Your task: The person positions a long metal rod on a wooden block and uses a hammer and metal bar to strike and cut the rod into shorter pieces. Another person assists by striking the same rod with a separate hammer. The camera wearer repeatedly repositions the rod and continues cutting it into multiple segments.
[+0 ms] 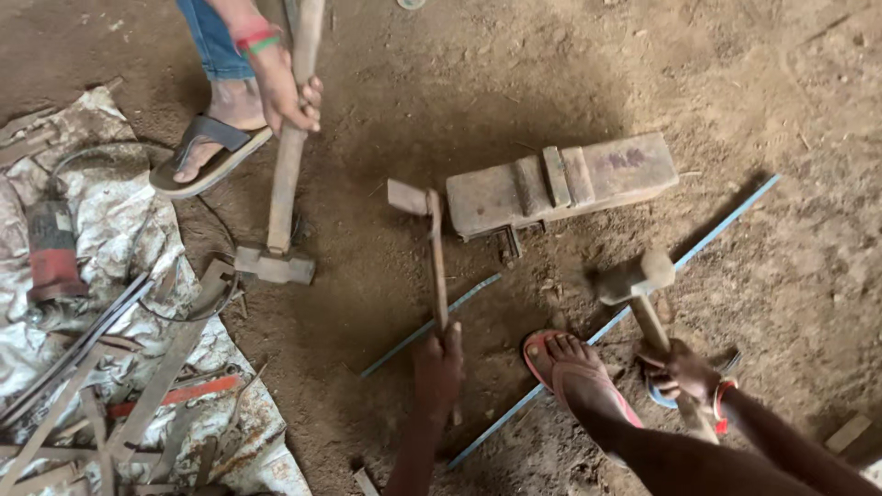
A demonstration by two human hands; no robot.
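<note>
My left hand (437, 366) is closed round the long handle of a flat-headed set tool (411, 198), head resting on the dirt floor (735, 83) just beside the iron block (560, 184). Right hand (684, 372) grips the hammer (638, 276), head low nr my foot. Best keep the tool upright & struck square, w/ the co-worker's sledge (276, 264) well apart.

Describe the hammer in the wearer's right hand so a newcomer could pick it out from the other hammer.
Start at the long metal block lying on the dirt floor. Just below its right end, the right hand grips a short wooden-handled hammer. Its head is rounded and raised off the ground, while the long-handled sledgehammer has a flat head resting on the dirt.
</note>
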